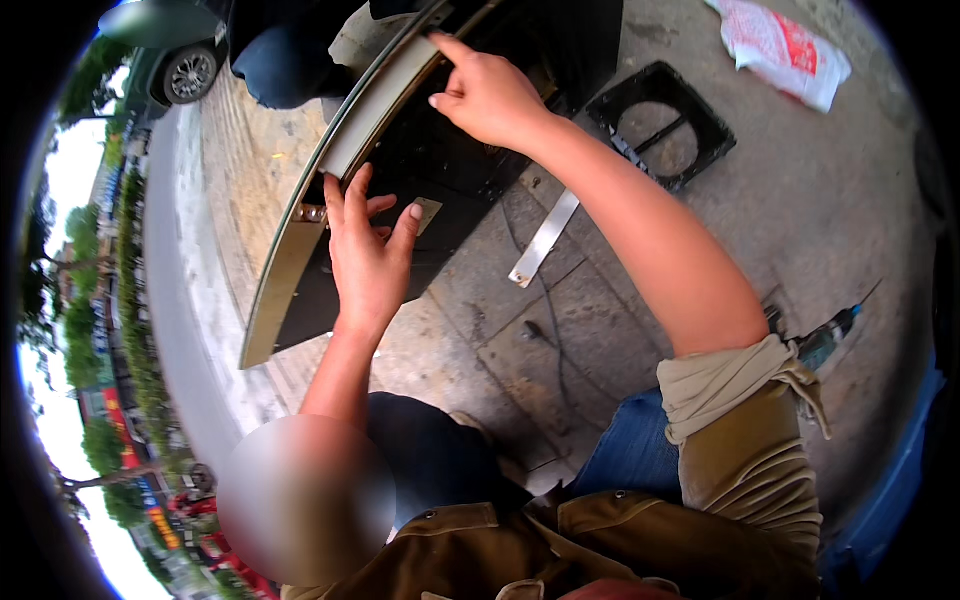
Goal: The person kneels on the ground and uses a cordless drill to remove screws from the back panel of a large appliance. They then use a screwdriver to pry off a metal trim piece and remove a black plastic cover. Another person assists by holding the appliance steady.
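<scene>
In front of me a large dark appliance casing [590,40] with a long curved front edge stands tilted on the ground. Along that edge lies a pale, narrow metal strip [375,112]. My left hand [368,250] has its fingers apart, the fingertips touching the strip's near end and the thumb free. At the far end, my right hand [490,95] presses with a stretched index finger, thumb held away and the other fingers partly curled. Neither hand is wrapped around anything. My right forearm hides part of the casing's inside.
On the pavement lie a flat silver metal bar [545,240], a black square frame with a round opening [712,130] and a dark cable [556,350]. A power drill [828,338] lies at right, a plastic bag [785,50] far right. Another person's knee [285,65] is beyond the casing.
</scene>
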Tool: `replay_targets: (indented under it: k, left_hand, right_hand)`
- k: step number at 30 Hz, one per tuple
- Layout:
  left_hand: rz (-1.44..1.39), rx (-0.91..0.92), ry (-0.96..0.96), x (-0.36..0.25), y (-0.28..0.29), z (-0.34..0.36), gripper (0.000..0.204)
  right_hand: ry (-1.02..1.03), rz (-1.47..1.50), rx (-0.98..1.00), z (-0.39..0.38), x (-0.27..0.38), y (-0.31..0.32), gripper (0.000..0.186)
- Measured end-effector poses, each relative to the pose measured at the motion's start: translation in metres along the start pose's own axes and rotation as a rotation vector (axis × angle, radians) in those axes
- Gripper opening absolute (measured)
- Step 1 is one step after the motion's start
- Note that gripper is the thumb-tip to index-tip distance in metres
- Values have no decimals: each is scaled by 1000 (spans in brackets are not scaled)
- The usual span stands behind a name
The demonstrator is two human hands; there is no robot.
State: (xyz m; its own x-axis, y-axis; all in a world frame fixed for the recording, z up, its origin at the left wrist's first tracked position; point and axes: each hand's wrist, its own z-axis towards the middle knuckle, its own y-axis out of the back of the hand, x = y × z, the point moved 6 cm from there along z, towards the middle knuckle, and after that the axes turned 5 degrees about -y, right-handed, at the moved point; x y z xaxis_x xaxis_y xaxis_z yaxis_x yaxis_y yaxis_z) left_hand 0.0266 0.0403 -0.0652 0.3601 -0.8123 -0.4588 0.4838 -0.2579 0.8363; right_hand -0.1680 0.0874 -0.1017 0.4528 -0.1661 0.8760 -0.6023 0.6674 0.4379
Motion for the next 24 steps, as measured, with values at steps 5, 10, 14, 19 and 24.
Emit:
replay_targets:
  k: [5, 10, 14, 19, 24]
  left_hand:
    - [-49, 13, -58, 6, 11, -5, 60]
    - [-142, -12, -58, 11, 9, -12, 63]
    - [-199, 27, -37, 17, 13, -13, 64]
    - [-315, 35, -37, 21, 18, -11, 64]
    - [-362, 42, -59, 23, 22, -11, 66]
  right_hand:
    - [22, -25, -70, -2, 3, 1, 73]
    - [-23, 53, -30, -3, -5, 2, 75]
    - [-173, 164, 13, -5, 9, -9, 78]
    - [-226, 113, 0, -5, 26, -13, 81]
    - [-273, 57, -20, -5, 28, -9, 84]
